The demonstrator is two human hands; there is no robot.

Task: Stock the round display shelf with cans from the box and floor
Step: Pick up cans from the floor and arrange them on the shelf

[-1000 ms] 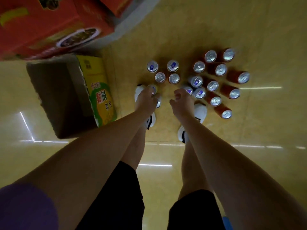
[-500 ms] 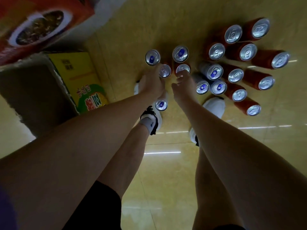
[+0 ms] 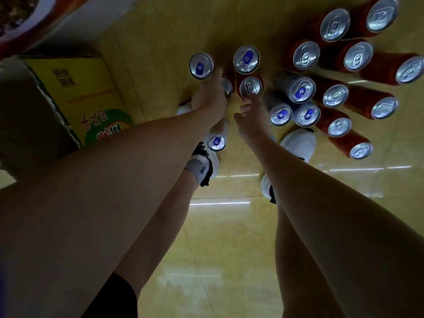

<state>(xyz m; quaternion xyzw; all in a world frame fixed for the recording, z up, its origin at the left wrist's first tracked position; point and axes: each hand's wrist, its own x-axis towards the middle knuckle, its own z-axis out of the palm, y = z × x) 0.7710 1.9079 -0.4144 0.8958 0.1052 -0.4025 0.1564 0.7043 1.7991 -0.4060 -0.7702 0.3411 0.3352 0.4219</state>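
At the far left stands the yellow box, its printed side turned to the camera; its left part is lost in shadow and its inside cannot be seen. Compared with half a second ago it sits larger and lower in the view, as does everything on the floor, because the head has dropped closer. Above it, a red carton is cut off by the top edge.

The left hand has reached further forward since the earlier frame and now lies over a can in the small front cluster, between a blue-tabbed can and another. Its fingers are hidden behind the back of the hand, so I cannot tell whether they grasp the can or only touch it. One more blue-tabbed can stands by the left shoe.

The right hand has also advanced; its fingers are loosely curled, with the fingertips at the near rim of a red can, which they do not enclose. Whether they touch it is hard to make out.

To the right, three blue-tabbed silver cans stand bunched just beside the right shoe. Beyond them the red cans spread in rows to the frame's right edge, the outermost ones cut off. All cans stand upright on the floor.
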